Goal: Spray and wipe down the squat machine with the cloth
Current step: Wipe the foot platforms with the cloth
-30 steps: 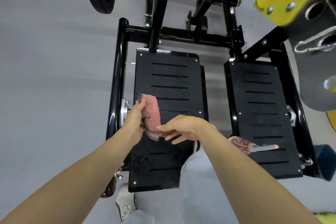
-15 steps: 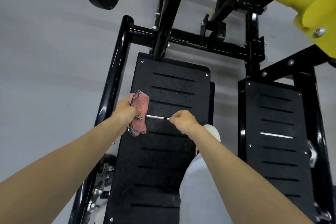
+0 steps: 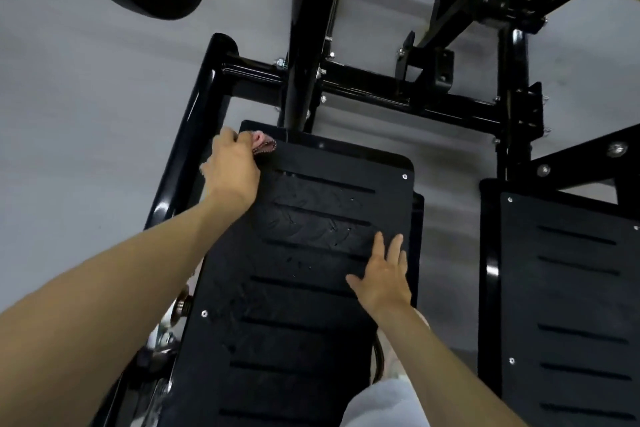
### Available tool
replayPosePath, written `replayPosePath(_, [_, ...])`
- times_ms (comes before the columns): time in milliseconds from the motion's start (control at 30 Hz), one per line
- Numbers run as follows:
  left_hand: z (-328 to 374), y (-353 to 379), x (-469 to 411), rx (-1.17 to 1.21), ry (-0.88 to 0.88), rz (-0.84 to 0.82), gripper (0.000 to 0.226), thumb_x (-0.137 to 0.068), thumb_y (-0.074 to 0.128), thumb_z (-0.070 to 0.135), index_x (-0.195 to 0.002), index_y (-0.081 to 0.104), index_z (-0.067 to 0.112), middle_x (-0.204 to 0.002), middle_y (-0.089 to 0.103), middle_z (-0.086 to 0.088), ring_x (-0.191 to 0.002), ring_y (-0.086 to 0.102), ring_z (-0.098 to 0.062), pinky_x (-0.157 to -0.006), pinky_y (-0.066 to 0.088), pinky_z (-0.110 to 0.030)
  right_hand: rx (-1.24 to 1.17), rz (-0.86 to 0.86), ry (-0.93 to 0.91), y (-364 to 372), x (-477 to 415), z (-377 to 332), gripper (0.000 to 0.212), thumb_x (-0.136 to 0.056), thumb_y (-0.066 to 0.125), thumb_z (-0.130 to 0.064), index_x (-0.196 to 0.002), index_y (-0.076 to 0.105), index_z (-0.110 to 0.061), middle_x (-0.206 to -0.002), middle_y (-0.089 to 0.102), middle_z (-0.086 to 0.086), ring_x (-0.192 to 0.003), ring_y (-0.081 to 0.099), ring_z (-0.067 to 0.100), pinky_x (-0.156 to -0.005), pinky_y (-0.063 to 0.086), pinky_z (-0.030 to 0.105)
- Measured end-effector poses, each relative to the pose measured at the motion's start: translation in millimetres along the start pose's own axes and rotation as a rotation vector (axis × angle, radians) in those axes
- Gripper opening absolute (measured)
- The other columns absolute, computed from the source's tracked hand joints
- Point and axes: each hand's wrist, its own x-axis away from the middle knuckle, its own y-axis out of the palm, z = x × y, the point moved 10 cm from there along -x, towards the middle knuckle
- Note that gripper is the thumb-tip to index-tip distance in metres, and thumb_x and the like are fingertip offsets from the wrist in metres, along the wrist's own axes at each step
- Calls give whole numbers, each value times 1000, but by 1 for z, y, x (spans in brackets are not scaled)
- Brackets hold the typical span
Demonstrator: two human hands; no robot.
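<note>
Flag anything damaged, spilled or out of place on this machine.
Nothing stands out. The left footplate shows only wet streaks; the left hand grips the cloth at its far corner, the right hand rests flat on it.

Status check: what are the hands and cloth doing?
Left hand grips cloth at far corner of left footplate. Right hand flat on it. Nothing in the way.

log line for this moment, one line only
left hand: grips cloth at left footplate far corner | right hand: flat on it | stage: wipe

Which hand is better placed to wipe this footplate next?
Left. The left hand grips the cloth at the footplate's far corner; the right hand lies flat on it, holding nothing.
</note>
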Motion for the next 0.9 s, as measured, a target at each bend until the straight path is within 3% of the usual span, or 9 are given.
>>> replayPosePath(133, [2,29,-4,-62,-207,-29,44,-88,51,-1,-132,46,3,-128,42,-17,-112,45,-34,-97,35,-42,86,17,-7,5,-11,4,114,-85,65,-48,-149,-23,-15,-153,-32,12,-146,-17,31,-120,9,42])
replayPosePath(267, [52,72,10,-76,274,-217,36,-90,56,10,-125,51,15,-123,47,-12,-107,43,-27,-93,38,-39,66,-30,-12,10,-18,-2,130,-75,75,-49,-147,-26,-10,-152,-36,11,-145,-21,29,-119,9,43])
replayPosePath(300, [57,73,12,-137,414,-267,47,-87,60,8,-131,46,17,-124,42,-8,-109,40,-24,-96,37,-39,63,-35,-11,11,-18,-1,132,-74,77,-47,-146,-27,-10,-151,-37,11,-145,-21,29,-119,11,43])
replayPosePath(367, [34,67,3,-232,442,-308,67,-78,66,5,-137,36,18,-125,32,-5,-115,34,-24,-96,35,-43,84,-32,-15,13,-18,-1,134,-73,77,-46,-145,-29,-9,-150,-38,13,-144,-22,30,-119,13,41])
replayPosePath(467, [-17,32,-29,-314,172,-90,63,-78,63,-2,-136,39,8,-123,35,-15,-112,37,-31,-90,43,-45,95,-8,-29,14,-17,-2,133,-72,76,-48,-144,-30,-10,-150,-38,13,-144,-23,29,-119,14,38])
replayPosePath(533, [-18,30,-26,-357,67,-76,69,-81,61,-2,-142,29,0,-127,35,-21,-112,39,-34,-92,45,-44,118,22,-40,11,-16,-2,133,-71,74,-52,-144,-30,-11,-151,-37,13,-144,-22,28,-118,23,37])
replayPosePath(667, [26,59,-4,-417,324,-148,73,-84,55,-1,-147,19,2,-135,31,-17,-120,36,-31,-102,34,-39,135,32,-48,10,-16,-2,133,-72,73,-53,-143,-32,-12,-150,-38,12,-144,-21,27,-118,22,37])
replayPosePath(733, [18,54,-13,-445,385,-156,72,-83,56,-2,-146,23,4,-133,31,-17,-117,36,-32,-97,39,-44,134,26,-38,11,-17,-3,134,-71,74,-51,-142,-33,-12,-150,-38,12,-144,-22,28,-117,21,38])
replayPosePath(900, [-41,35,-21,-252,-124,-109,46,-87,51,-9,-131,42,-7,-131,34,-23,-115,38,-37,-90,46,-40,118,58,-50,9,-16,-3,134,-70,74,-53,-142,-33,-16,-151,-38,8,-144,-23,25,-117,25,36])
